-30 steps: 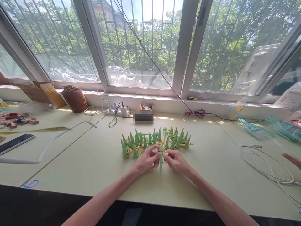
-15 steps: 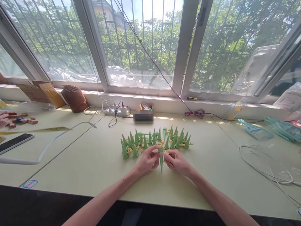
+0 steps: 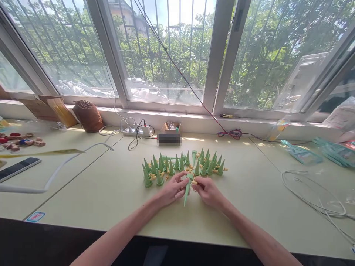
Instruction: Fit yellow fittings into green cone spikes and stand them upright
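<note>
My left hand (image 3: 175, 190) is closed around the wide end of a green plastic cone (image 3: 187, 190), whose tip points down and slightly left. My right hand (image 3: 207, 191) pinches a small yellow plastic piece (image 3: 195, 182) beside the cone's wide end; I cannot tell whether it touches the cone. Just beyond my hands stand several more green cones (image 3: 203, 169), mostly upright with tips up. Small yellow pieces (image 3: 215, 170) lie among them. One cone (image 3: 194, 157) at the back stands with its wide end up.
A phone (image 3: 19, 169) and small figures (image 3: 23, 142) lie at the left. A power strip (image 3: 135, 131), a small box (image 3: 171, 126) and bundled wires (image 3: 230, 133) are along the sill. White cable (image 3: 313, 194) and green packets (image 3: 302, 151) lie at the right, near a bottle (image 3: 279, 127).
The held cone has tilted, its tip swinging left. My right hand stays close with the yellow piece. Another person's hand, visible at the right and then at the left edge, is gone from view.
</note>
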Available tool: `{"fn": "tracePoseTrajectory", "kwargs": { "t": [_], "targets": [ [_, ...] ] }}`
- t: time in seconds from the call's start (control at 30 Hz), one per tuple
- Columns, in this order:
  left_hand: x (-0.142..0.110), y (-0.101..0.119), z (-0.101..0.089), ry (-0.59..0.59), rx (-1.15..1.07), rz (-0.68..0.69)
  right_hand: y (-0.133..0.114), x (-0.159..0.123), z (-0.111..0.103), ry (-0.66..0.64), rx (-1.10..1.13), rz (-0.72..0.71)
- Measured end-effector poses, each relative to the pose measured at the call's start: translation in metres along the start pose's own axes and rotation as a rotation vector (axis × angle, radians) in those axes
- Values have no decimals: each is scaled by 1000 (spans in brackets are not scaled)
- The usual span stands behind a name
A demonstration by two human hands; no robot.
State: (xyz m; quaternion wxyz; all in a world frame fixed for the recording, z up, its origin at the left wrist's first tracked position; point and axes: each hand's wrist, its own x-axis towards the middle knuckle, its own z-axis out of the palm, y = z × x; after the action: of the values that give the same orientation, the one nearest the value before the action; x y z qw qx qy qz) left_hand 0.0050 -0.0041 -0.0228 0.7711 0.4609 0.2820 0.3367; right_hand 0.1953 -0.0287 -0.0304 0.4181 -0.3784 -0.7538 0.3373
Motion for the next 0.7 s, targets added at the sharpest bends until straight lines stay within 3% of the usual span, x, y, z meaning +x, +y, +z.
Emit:
{"fn": "tracePoseTrajectory", "kwargs": {
  "t": [0.23, 0.53, 0.7],
  "targets": [
    [3, -5, -5, -25, 155, 93, 3, -1, 3, 13, 105, 82],
    [0, -8, 5, 62, 415, 368, -11, 0, 2, -80, 545, 316],
    [1, -7, 6, 57, 398, 330, -13, 2, 2, -56, 571, 339]
  ]
}}
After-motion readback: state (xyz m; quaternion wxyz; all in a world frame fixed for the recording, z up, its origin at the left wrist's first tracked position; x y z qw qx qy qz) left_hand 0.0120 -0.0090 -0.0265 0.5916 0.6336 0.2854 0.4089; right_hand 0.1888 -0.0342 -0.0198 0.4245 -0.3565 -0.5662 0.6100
